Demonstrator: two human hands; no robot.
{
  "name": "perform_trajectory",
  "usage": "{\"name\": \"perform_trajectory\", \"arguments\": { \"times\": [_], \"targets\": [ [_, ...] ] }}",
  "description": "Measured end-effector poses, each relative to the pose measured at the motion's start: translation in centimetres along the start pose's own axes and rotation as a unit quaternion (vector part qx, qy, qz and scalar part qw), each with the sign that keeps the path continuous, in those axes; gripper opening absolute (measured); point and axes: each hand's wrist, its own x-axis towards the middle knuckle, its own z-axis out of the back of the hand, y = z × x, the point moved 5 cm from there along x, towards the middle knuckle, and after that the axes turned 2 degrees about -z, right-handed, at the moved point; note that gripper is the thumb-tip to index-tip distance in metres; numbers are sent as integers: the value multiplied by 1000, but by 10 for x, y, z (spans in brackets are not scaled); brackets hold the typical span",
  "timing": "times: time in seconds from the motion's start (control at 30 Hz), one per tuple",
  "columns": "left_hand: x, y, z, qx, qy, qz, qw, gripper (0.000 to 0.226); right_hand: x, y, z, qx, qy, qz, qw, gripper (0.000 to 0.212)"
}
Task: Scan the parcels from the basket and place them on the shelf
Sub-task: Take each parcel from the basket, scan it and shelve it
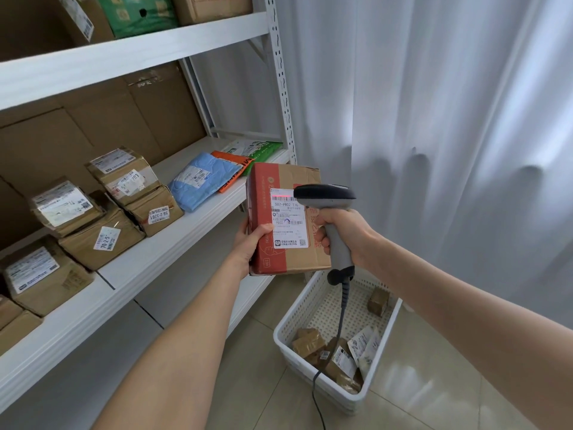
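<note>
I held a red-and-brown box (290, 178) upright in my left hand (252, 240), thumb on its front and fingers curled round its lower left edge, so that its label (288, 218) faced the scanner (325, 197) gripped by the handle in my right hand (344, 234); a red line lay across the top barcode. Below, the white basket (297, 308) on the floor (434, 383) held a handful of small parcels (310, 344), while the shelf (173, 243) at left carried taped cartons (102, 243) and soft mailers (201, 181).

A white curtain (449, 103) hung in soft vertical folds across the right side, reaching down to a floor (412, 392) of pale beige glossy tiles that showed faint light reflections.
</note>
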Motion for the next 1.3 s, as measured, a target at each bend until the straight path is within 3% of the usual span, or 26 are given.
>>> {"name": "perform_trajectory", "arguments": {
  "times": [1.03,1.3],
  "targets": [
    [-51,-1,22,-10,-60,-14,998,58,-40,-1,-6,16,59,-11,998,7],
    [-31,3,59,-18,-41,2,999,44,-18,-5,-46,28,51,-1,998,11]
  ]
}}
